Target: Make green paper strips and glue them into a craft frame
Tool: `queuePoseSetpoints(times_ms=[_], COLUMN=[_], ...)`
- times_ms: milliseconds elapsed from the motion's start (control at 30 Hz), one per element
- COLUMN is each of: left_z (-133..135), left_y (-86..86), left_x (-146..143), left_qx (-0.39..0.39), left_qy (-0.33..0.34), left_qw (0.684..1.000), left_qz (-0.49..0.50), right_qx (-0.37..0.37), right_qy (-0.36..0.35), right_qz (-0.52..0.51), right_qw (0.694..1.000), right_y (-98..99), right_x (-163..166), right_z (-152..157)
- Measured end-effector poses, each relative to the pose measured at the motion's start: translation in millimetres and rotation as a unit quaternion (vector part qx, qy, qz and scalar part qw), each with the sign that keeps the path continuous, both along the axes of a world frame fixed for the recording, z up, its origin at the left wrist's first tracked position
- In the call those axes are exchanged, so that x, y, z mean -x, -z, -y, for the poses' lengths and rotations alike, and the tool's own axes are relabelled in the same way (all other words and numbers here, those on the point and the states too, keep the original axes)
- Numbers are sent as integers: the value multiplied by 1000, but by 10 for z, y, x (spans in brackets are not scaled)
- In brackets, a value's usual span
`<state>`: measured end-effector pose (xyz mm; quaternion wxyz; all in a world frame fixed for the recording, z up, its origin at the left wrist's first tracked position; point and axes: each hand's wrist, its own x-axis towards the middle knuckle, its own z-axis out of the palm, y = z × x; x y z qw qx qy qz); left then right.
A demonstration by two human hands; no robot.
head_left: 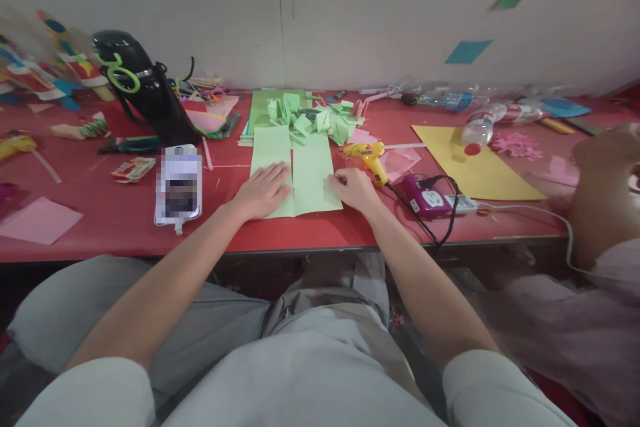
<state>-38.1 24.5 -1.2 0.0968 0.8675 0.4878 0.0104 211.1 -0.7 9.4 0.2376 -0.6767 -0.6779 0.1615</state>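
Observation:
In front of me a light green sheet of paper (pixel 313 177) lies on the red table, its two sides folded in so the edges meet along a narrow gap in the middle. My left hand (pixel 265 189) rests flat on the left flap, fingers stretched out. At the sheet's right edge, my right hand (pixel 356 189) is closed, its curled fingers gripping the paper's side. Just beyond the sheet sits a heap of folded green paper pieces (pixel 303 121). A yellow glue gun (pixel 369 157) lies right beside my right hand.
A phone (pixel 179 187) lies left of the paper, with a black bottle (pixel 150 90) behind it. On the right are a purple box (pixel 425 199) with cables, a yellow sheet (pixel 495 177) and a plastic bottle (pixel 480 128). Another person's arm (pixel 603 200) reaches in at far right.

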Motion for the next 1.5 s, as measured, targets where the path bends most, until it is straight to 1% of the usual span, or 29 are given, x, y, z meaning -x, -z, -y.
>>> queuePoseSetpoints(times_ms=[100,233,333,433,500,567,633,700,767,867,1000,1133,1233,1367,1500], left_z=[5,23,32,31,33,43,61,80,91,88,68,62,69,78,83], left_y=[-8,-26,-49,-75,-87,-83,-63,-34,-7,16,34,40,29,9,2], left_x=[-1,5,4,-7,-9,0,18,38,53,63,70,72,66,58,56], left_qx=[0,-19,-61,-115,-128,-105,-64,-31,-18,-14,-17,-19,-15,-15,-19], left_qy=[-1,3,-1,-12,-13,-3,6,4,-3,-8,-4,-3,-6,-7,-7], left_qw=[1000,1000,997,992,991,994,998,1000,1000,1000,1000,1000,1000,1000,1000], left_qz=[-1,17,41,49,44,30,13,0,-4,-3,-3,-1,-2,-3,-5], right_qx=[-8,-23,-8,6,8,8,5,1,-2,-6,-12,-25,-20,-13,-17], right_qy=[-3,-19,-28,-37,-35,-26,-15,-7,-3,-9,-20,-15,-17,-38,-51], right_qz=[-15,-80,-114,-109,-99,-88,-71,-50,-29,-11,-15,-37,-55,-84,-106], right_qw=[1000,996,993,993,994,996,997,999,1000,1000,1000,999,998,996,993], right_y=[2,-46,-79,-65,-41,-22,-13,-11,-10,-1,27,40,12,-24,2], right_x=[-7,-22,-40,-53,-54,-46,-31,-13,0,-1,-25,-35,-29,-43,-77], right_z=[2,35,87,138,156,161,159,154,152,151,146,151,173,204,204])
